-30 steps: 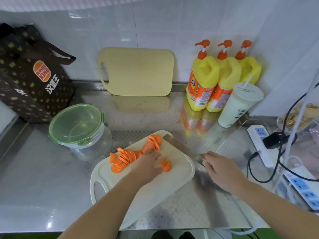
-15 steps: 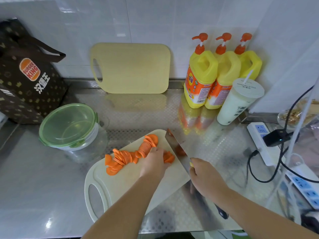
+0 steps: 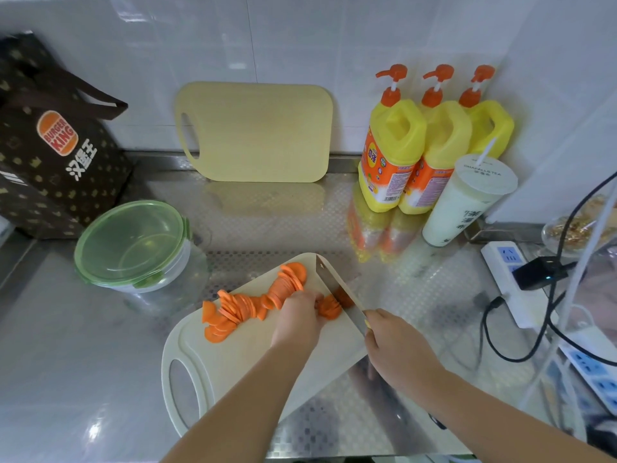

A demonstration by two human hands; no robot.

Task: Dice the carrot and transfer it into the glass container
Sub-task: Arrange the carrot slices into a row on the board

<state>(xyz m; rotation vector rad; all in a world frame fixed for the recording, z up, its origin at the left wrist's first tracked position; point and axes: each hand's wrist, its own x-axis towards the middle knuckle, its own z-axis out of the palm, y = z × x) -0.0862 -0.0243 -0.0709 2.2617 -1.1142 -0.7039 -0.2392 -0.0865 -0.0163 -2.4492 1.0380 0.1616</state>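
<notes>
Two-handed, worked at the white cutting board [image 3: 233, 362] on the steel counter [image 3: 66, 362]. Gripped the cleaver [image 3: 337, 292] in the right hand [image 3: 397, 349], fingers curled round the handle, blade tilted, its edge down at the board just right of a small carrot stack [image 3: 329, 309]. Pinned that carrot stack under the curled fingertips of the left hand [image 3: 297, 320], knuckles toward the blade. Left the other carrot slices [image 3: 240, 309] fanned in an overlapping row across the far half of the board, from its top corner down toward the left. Noted the glass container [image 3: 133, 248] on the counter just left of the board, green clip lid on. Noted also a yellow board [image 3: 257, 132] leaning on the tiled wall, three yellow pump bottles [image 3: 394, 152] and a lidded cup [image 3: 460, 202] with a straw to the right, a brown paper bag [image 3: 50, 145] at far left, and a power strip [image 3: 510, 282] with cables at the right edge.
</notes>
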